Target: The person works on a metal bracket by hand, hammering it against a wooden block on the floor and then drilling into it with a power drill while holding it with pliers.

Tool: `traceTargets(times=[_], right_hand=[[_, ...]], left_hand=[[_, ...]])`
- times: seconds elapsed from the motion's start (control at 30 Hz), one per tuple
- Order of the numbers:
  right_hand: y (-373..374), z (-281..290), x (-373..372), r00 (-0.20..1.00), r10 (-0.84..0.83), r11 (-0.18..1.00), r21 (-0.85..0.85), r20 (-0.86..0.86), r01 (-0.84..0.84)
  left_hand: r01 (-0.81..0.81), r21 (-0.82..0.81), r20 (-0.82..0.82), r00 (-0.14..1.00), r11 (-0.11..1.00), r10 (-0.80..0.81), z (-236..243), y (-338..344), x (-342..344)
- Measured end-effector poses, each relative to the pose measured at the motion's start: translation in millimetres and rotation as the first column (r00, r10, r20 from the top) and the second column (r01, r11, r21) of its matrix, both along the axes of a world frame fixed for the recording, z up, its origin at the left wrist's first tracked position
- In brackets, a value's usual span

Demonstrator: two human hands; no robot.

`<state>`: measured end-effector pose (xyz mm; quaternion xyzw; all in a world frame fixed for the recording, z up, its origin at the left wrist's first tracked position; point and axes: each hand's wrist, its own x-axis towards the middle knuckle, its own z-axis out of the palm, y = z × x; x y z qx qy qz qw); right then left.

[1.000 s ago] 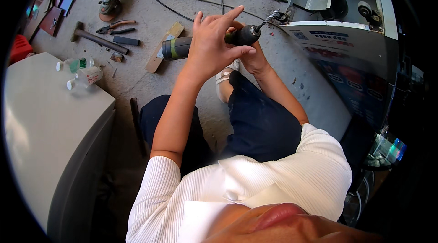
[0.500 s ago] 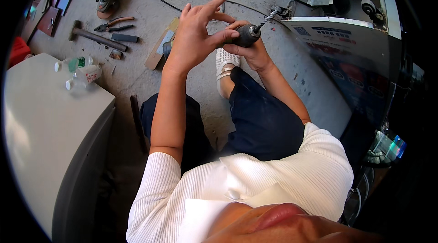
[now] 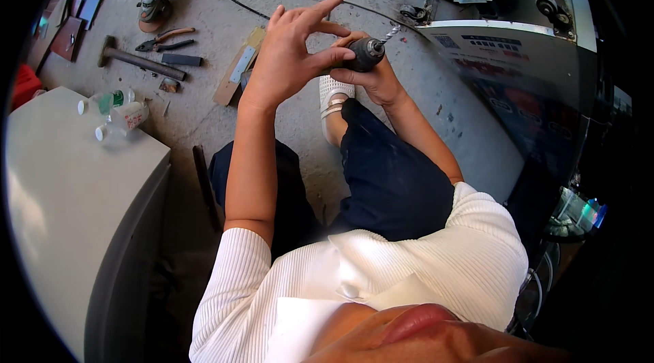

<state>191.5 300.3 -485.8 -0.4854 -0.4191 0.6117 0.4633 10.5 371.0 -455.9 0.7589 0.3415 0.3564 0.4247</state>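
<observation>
A dark cordless drill (image 3: pixel 366 54) with a silver spiral bit (image 3: pixel 390 35) points up and right above my white woven shoe (image 3: pixel 335 88). My right hand (image 3: pixel 378 82) grips it from behind and below, thumb along its underside. My left hand (image 3: pixel 289 56) is open over the drill, fingers spread upward and thumb touching the black chuck; the drill's rear is hidden behind it. At the right, just past the bit, is a metal cabinet frame (image 3: pixel 505 23) with casters (image 3: pixel 549 7).
On the concrete floor lie an angle grinder (image 3: pixel 155 5), cables (image 3: pixel 248 3), pliers (image 3: pixel 163 43), a hammer (image 3: pixel 126 58), a wooden block (image 3: pixel 233 69) and coloured sheets (image 3: pixel 71 33). A pale cabinet (image 3: pixel 82 199) bearing plastic bottles (image 3: pixel 126 118) and a red case (image 3: pixel 24 84) sit at the left.
My left hand has moved left and its thumb has come down onto the chuck. The drill's rear, visible earlier, is now covered by that hand.
</observation>
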Motion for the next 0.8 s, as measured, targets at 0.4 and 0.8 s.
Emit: traceTargets(times=[0.4, 0.8], right_hand=[[-6.0, 5.8, -0.3, 0.997, 0.073, 0.996, -0.042, -0.015, -0.073], [-7.5, -7.8, 3.9, 0.988, 0.126, 0.991, 0.032, 0.094, -0.129]], left_hand=[[-0.003, 0.014, -0.004, 1.0, 1.0, 0.003, 5.0, -4.4, 1.1], [0.107, -0.139, -0.019, 0.994, 0.985, -0.11, 22.9, -20.1, 26.8]])
